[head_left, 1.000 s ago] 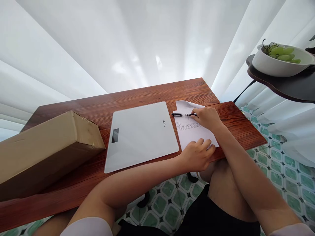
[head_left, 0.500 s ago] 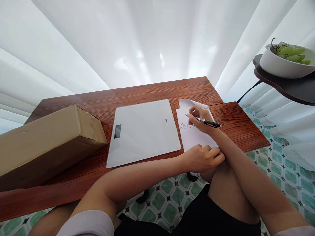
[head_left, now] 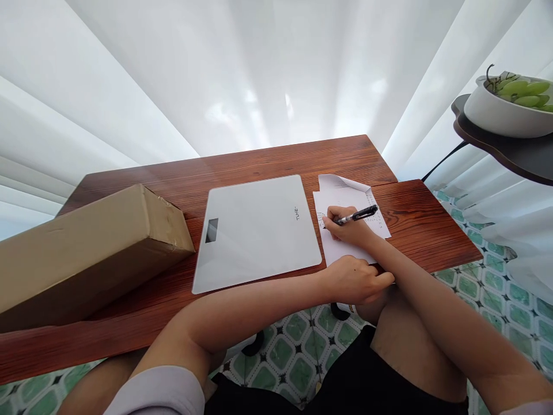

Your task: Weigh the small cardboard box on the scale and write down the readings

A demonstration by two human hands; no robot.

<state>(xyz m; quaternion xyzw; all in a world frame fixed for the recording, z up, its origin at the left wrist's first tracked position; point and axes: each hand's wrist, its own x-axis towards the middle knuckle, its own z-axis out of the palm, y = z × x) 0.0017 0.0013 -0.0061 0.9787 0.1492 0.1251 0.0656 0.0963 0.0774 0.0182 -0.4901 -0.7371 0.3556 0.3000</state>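
Observation:
My right hand [head_left: 351, 229] grips a black pen [head_left: 358, 215] with its tip down on a white printed sheet of paper [head_left: 345, 199] at the right end of the wooden table [head_left: 268, 161]. My left hand [head_left: 356, 281] rests at the table's near edge, on the lower corner of that sheet, fingers curled and holding nothing. A flat white digital scale [head_left: 257, 230] lies just left of the paper. The sheet's far corner is folded up.
A long brown cardboard box [head_left: 86, 253] lies on the table's left end. A dark side shelf [head_left: 514, 155] at upper right carries a white bowl [head_left: 501, 112] of green grapes. White curtains hang behind; green patterned tiles cover the floor.
My right hand picked the pen up off the paper, turned it into a writing grip and lowered the tip onto the sheet. My left hand slid back toward the table edge.

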